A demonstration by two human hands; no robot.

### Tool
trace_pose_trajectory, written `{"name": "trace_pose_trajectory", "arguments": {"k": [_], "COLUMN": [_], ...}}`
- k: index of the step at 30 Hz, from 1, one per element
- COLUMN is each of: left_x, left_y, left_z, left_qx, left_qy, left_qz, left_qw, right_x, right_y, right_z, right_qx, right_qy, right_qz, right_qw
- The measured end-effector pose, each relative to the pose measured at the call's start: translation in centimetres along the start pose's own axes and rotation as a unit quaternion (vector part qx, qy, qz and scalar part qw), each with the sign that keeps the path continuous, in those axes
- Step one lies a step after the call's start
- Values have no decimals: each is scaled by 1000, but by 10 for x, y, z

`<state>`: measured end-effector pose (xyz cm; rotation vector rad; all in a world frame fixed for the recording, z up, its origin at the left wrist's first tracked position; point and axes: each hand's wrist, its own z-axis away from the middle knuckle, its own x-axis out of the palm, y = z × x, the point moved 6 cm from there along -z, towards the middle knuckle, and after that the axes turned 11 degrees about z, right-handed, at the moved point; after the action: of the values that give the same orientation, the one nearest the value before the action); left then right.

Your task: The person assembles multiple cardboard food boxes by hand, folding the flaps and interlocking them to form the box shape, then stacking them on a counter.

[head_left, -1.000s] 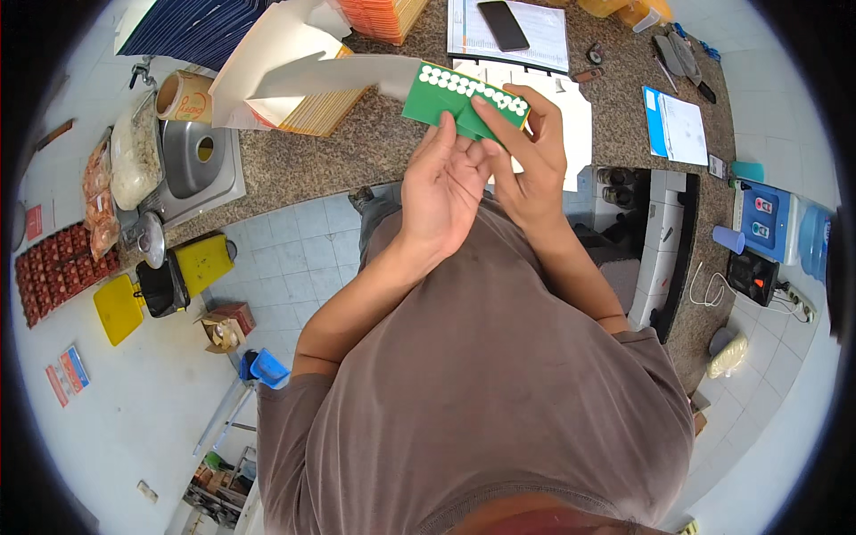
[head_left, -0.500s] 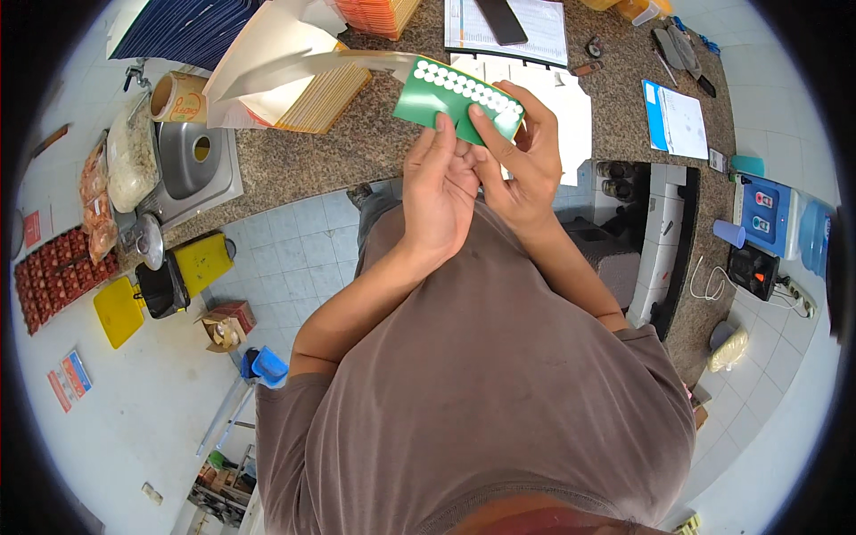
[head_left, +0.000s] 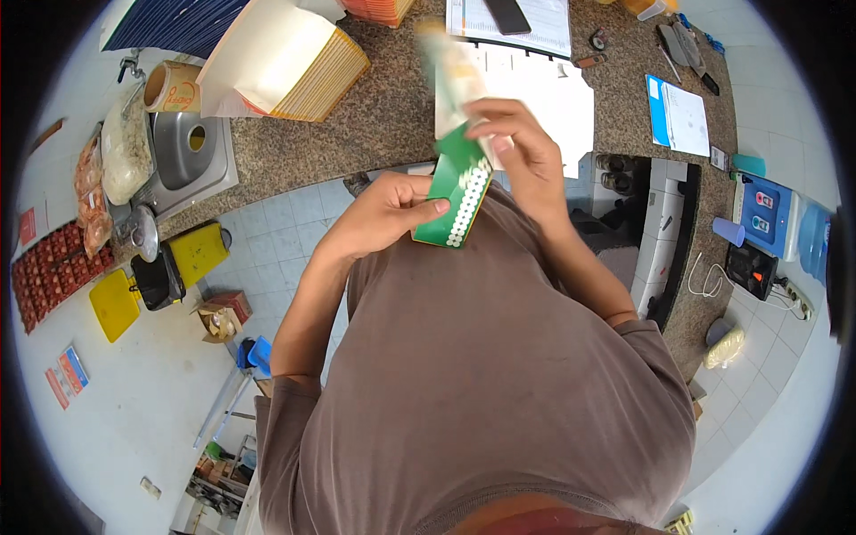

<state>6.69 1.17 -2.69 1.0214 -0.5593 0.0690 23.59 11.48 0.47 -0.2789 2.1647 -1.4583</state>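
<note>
In front of my torso I hold a green cardboard piece (head_left: pixel 443 185) with rows of white dots along one side and a thin yellow edge. My left hand (head_left: pixel 385 212) grips its lower part, thumb pressed on the green face and the other fingers behind. At the upper end my right hand (head_left: pixel 528 159) has bent fingers closed on the piece near a crease. Beyond that crease a pale strip (head_left: pixel 455 71), smeared by motion, runs up over the counter. Whether strip and green part are one sheet I cannot fully tell. White sheets (head_left: pixel 557 111) lie just behind my right hand.
On the granite counter (head_left: pixel 383 125) a stack of yellow-edged folded card (head_left: pixel 321 76) stands to the left, before a sink (head_left: pixel 192 156) and a tape roll (head_left: pixel 174 86). Farther back lies a phone (head_left: pixel 508 16). To the right are a blue-edged paper (head_left: pixel 678 116) and a water dispenser (head_left: pixel 767 214).
The green piece has swung from slanting sideways to nearly upright and come closer to my torso. My left hand has moved down and left; the pale strip has swung from left to upward.
</note>
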Motion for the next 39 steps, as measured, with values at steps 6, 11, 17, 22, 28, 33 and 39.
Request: {"name": "trace_pose_trajectory", "arguments": {"k": [6,11,17,22,28,33,39], "left_x": [6,12,5,3,14,-12,1], "left_y": [-7,-2,-22,-5,16,50,59], "left_z": [8,7,11,5,-2,9,15], "left_qx": [-17,-3,-27,55,150,325,376], "left_qy": [1,-38,-34,33,87,199,195], "left_qz": [62,88,84,51,16,-188,-290], "left_qw": [998,995,996,997,985,905,858], "right_x": [21,15,25,26,22,-52,-61], "right_y": [-30,-43,-26,-43,-55,-14,48], "right_z": [-8,-20,-1,0,2,-3,18], "right_qx": [-118,-100,-88,-127,-108,86,271], "right_qy": [-276,-143,-264,-273,-169,97,128], "right_qz": [172,276,170,331,378,123,-412], "right_qw": [938,945,945,895,904,984,861]}}
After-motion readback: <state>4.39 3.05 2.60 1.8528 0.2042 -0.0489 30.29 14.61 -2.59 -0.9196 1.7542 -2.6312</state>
